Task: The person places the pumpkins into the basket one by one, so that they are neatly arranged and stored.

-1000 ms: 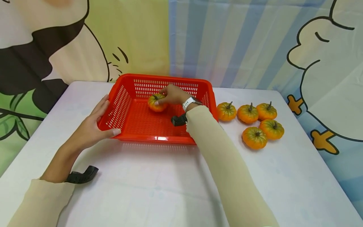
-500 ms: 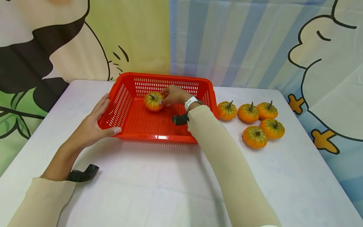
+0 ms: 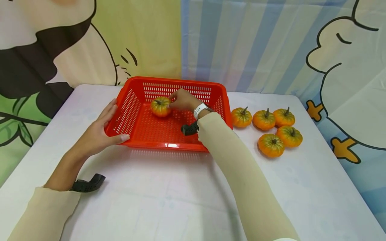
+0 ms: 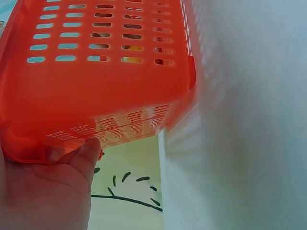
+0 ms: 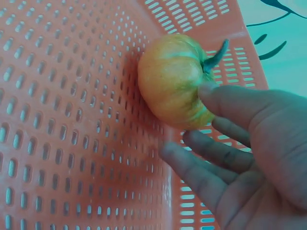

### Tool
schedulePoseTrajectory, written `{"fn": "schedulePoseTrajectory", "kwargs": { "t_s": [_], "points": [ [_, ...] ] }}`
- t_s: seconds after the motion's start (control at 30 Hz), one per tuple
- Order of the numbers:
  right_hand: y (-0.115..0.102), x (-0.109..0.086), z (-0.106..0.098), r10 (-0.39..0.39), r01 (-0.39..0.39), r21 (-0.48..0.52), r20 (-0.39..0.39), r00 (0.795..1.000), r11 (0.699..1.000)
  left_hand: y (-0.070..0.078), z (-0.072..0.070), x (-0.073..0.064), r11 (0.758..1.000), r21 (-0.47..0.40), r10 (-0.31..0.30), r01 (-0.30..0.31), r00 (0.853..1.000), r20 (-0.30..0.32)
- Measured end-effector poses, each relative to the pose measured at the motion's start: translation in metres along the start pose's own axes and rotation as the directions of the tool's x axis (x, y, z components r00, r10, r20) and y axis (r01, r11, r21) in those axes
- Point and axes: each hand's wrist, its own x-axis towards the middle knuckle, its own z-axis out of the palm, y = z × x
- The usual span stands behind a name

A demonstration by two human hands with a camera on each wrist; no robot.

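A red plastic basket [image 3: 169, 146] with slotted walls stands on the white table. My left hand [image 3: 95, 134] rests against its near left corner, thumb on the front rim and fingers along the left side, all fairly straight. Inside, toward the back left, sits an orange-green pumpkin [image 3: 161, 107] with a short stem. Reaching into the basket, my right hand [image 3: 184, 100] is beside the pumpkin's right side. In the right wrist view its thumb tip touches the pumpkin [image 5: 170, 81], and the other fingers spread loosely below, not wrapped around it.
Several more small pumpkins [image 3: 270, 146] lie in a group on the table [image 3: 169, 194], right of the basket. A patterned cloth backdrop [image 3: 229, 43] hangs behind the table's far edge. A black wrist mount [image 3: 88, 184] sits under the left forearm.
The pumpkin in the basket has shifted left, and the right hand's hold on it has loosened to a touch at its side. My left hand stays at the basket's corner.
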Motion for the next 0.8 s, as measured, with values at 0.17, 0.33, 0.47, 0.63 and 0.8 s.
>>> {"fn": "schedulePoseTrajectory", "kwargs": {
  "t_s": [0.17,0.33,0.47,0.63,0.8],
  "points": [
    [-0.002,0.000,0.001,0.049,-0.079,0.291,0.110,0.993,0.953,0.000,-0.001,0.000,1.000,-0.007,-0.007,0.007,1.000,0.007],
    [-0.005,-0.002,0.000,0.038,-0.127,0.424,0.213,0.976,0.897,-0.001,-0.001,0.000,1.000,0.002,-0.008,0.008,1.000,0.005],
    [-0.008,-0.003,0.001,0.014,-0.119,0.462,0.225,0.974,0.879,-0.001,-0.001,0.001,1.000,0.001,-0.012,0.012,1.000,0.005],
    [-0.014,-0.003,0.006,-0.040,-0.085,0.476,0.246,0.968,0.875,0.000,-0.001,0.001,1.000,0.000,-0.009,0.009,1.000,0.007],
    [-0.015,-0.002,0.006,-0.071,-0.080,0.490,0.282,0.957,0.868,0.001,0.000,0.001,1.000,-0.003,0.003,-0.003,1.000,0.005]
  ]
}}
